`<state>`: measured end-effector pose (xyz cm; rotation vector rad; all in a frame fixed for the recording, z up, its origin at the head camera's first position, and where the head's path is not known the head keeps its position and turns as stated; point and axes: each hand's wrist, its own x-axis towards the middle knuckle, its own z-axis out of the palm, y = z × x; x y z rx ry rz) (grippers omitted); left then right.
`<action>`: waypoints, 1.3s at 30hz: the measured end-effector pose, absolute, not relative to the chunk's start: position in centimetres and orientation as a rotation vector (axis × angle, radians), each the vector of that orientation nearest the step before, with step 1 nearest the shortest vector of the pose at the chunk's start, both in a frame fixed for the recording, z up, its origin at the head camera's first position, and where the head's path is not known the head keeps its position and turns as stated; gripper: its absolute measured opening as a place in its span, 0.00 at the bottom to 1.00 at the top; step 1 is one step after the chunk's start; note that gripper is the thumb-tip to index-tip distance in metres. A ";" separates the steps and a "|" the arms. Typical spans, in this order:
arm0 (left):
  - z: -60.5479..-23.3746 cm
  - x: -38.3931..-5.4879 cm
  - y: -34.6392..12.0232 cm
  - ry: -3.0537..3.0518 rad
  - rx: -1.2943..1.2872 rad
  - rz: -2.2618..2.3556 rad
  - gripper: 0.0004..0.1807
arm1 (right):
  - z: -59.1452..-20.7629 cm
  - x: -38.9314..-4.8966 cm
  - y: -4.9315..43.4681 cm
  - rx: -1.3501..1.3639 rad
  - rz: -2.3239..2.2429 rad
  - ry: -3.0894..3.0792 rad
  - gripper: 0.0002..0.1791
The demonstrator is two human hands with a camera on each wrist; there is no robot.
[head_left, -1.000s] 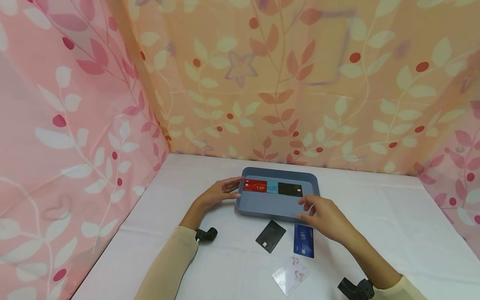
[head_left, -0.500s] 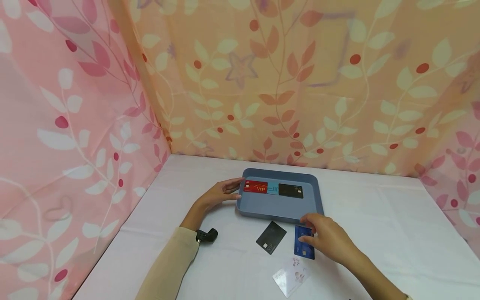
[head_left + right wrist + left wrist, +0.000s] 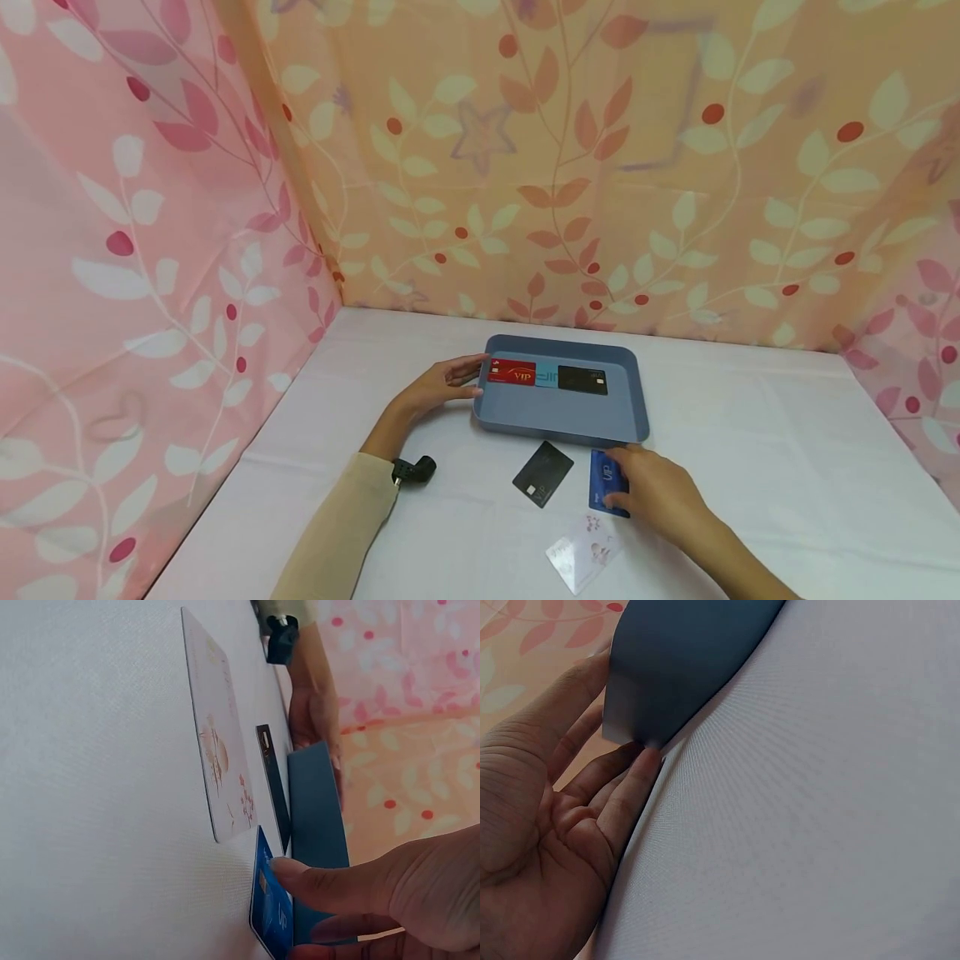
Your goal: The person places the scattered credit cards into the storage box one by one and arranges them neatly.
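My left hand (image 3: 438, 387) is at the left end of a blue-grey tray (image 3: 555, 425), fingers lightly bent, fingertips at its rim. In the left wrist view, its fingers meet the tray's corner. The right hand (image 3: 663, 492) is over a blue VIP card (image 3: 602, 475) lying in front of the tray. Its thumb is on the card near one edge and its fingertips are at the far edge, as the right wrist view shows too. Inside the tray lie a red VIP card (image 3: 512, 372), a light blue card (image 3: 547, 375) and a black card (image 3: 582, 380), in a row.
Left of the blue card, another black card (image 3: 543, 474) lies turned at an angle on the white tablecloth (image 3: 450, 533). Closer to me is a clear card with pink floral print (image 3: 583, 553). Flowered cloth (image 3: 562, 167) hangs behind and at the sides.
My right hand has moved down from the tray's right front edge to the blue card, and its thumb and fingertips have come onto it. The left hand has stayed at the tray.
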<state>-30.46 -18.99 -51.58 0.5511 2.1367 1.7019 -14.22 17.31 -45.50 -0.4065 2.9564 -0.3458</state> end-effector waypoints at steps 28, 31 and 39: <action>-51.7 -30.5 -18.9 2.121 0.543 1.701 0.40 | -46.4 -14.4 18.6 -0.382 -0.267 2.941 0.56; -51.6 -30.5 -18.9 2.133 0.534 1.699 0.40 | -46.2 -14.4 18.6 -0.380 -0.249 2.946 0.58; -51.5 -30.4 -18.9 2.142 0.539 1.693 0.39 | -46.0 -14.2 18.7 -0.366 -0.243 2.966 0.58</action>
